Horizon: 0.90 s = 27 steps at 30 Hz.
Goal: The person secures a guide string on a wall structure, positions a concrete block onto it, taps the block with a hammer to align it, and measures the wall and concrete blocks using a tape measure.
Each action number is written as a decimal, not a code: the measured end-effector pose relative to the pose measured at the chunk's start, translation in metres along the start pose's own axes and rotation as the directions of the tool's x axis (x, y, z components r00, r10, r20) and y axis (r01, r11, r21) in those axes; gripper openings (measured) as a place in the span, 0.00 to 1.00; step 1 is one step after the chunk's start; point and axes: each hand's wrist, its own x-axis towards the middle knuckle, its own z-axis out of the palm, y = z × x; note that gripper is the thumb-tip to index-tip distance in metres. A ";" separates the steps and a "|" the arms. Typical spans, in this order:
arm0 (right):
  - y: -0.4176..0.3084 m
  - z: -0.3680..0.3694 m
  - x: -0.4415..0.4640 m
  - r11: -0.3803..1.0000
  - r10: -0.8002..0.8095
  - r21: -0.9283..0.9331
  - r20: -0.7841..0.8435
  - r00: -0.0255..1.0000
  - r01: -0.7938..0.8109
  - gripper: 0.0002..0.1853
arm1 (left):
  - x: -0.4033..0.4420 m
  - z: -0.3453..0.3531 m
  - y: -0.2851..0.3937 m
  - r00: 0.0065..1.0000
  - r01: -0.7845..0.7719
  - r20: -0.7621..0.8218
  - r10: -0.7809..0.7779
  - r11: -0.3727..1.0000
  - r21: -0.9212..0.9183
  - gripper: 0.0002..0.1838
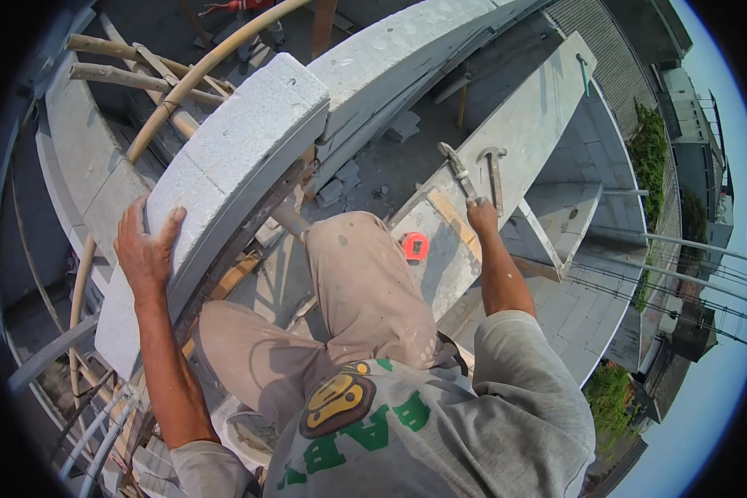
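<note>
My left hand [145, 249] rests with fingers spread on the pale aerated concrete blocks [232, 124] topping a curved wall, thumb on the upper face. My right hand [482, 216] is closed round the handle of a hammer [456, 163], whose metal head points away from me over a long grey plank [523, 116]. Just right of it, a claw hammer [495, 178] lies on the plank. A red tape measure [413, 246] sits near my knee, beside a strip of wood [454, 222].
Bamboo poles [162, 112] cross behind the wall at the left. Another person [253, 10] is partly visible at the top. Broken blocks [339, 184] lie below, between wall and plank. A curved block wall [593, 307] and thin cables [681, 282] are at the right.
</note>
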 end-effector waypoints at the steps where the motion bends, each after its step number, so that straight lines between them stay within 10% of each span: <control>1: 0.008 0.018 -0.015 0.999 -0.041 -0.010 0.014 0.999 0.041 0.22 | 0.001 -0.001 0.000 1.000 -0.005 -0.003 0.005 1.000 -0.006 0.36; 18: 0.152 0.066 0.126 0.937 0.320 -0.133 -0.033 0.947 -0.322 0.30 | 0.003 -0.005 0.007 0.988 0.132 0.092 -0.126 0.989 -0.067 0.38; 21: 0.207 0.098 0.153 0.955 0.250 -0.125 -0.155 0.956 -0.270 0.26 | 0.002 -0.004 0.001 0.992 0.097 0.078 -0.094 0.995 -0.033 0.39; 24: 0.322 0.166 0.210 0.957 0.083 -0.284 0.087 0.993 -0.055 0.27 | 0.002 -0.005 0.003 0.991 0.110 0.079 -0.108 0.994 -0.019 0.40; 27: 0.238 0.118 0.178 0.955 0.218 -0.213 0.036 0.975 -0.205 0.25 | 0.002 -0.006 0.004 0.990 0.106 0.091 -0.104 0.994 -0.017 0.40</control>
